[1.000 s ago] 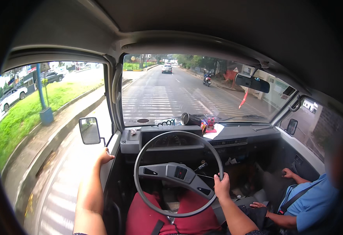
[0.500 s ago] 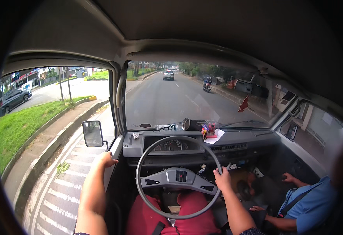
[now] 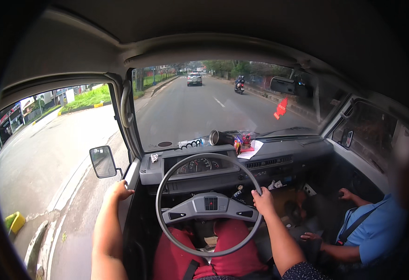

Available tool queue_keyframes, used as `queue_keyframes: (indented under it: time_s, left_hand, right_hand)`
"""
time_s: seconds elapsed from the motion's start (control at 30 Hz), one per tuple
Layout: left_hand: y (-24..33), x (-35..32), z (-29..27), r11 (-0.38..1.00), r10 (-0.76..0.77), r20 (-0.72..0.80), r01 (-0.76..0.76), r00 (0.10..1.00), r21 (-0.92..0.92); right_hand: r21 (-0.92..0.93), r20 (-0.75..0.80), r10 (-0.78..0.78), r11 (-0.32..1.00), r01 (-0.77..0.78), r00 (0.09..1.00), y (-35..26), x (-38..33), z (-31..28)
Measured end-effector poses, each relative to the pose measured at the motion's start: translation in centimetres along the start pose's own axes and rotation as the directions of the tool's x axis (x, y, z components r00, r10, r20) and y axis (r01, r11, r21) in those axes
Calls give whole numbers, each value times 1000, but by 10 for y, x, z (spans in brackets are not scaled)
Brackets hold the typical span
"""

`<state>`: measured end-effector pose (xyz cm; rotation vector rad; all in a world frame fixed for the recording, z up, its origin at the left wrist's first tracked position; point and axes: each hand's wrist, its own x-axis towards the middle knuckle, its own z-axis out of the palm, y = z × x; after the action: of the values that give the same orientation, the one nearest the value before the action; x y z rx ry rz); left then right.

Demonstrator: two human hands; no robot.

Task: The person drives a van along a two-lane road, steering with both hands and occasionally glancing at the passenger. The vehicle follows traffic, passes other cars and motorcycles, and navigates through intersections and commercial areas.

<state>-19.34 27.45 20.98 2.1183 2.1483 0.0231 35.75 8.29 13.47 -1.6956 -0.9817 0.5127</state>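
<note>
My right hand (image 3: 263, 201) is closed round the right side of the grey steering wheel (image 3: 159, 196), thumb along the rim. At the left, my left arm lies along the open side window. My left hand (image 3: 118, 190) is curled over the door's window ledge (image 3: 132, 173), just below the side mirror (image 3: 103, 162); its fingers are partly hidden. Behind the wheel sits the instrument cluster (image 3: 200, 165). A hazard button (image 3: 210, 203) marks the wheel's hub. My legs in red trousers (image 3: 235, 238) are under the wheel.
A dark cup (image 3: 219, 138) lies tipped on the dashboard beside white paper (image 3: 256, 149). A red ornament (image 3: 281, 108) hangs at the windscreen. A passenger in a blue shirt (image 3: 377, 228) sits at right. Ahead are a car (image 3: 194, 79) and a motorcycle (image 3: 239, 84).
The van has moved forward: the grassy kerb at left has given way to a paved side opening. The view has shifted slightly. Both hands keep their places.
</note>
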Motion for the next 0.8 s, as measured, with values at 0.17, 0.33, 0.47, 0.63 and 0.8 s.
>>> queue_keyframes:
  time_s: [0.17, 0.33, 0.47, 0.63, 0.8]
  left_hand:
    - [0, 2, 1, 1000, -10, 24, 10, 1000, 5]
    - [-3, 9, 8, 998, 3, 41, -6, 999, 65]
    - [-7, 9, 12, 1000, 27, -25, -27, 999, -12]
    - [2, -1, 3, 1000, -15, 40, 15, 999, -14]
    - [11, -6, -6, 999, -13, 64, 11, 998, 30]
  right_hand:
    - [-102, -73, -114, 989, 107, 991, 12, 1, 4]
    - [52, -19, 25, 998, -24, 1000, 13, -3, 3]
    - [-38, -16, 42, 998, -43, 999, 16, -1, 3]
    - [-83, -48, 22, 996, -25, 999, 24, 4, 6]
    - [12, -66, -58, 998, 59, 996, 23, 2, 7]
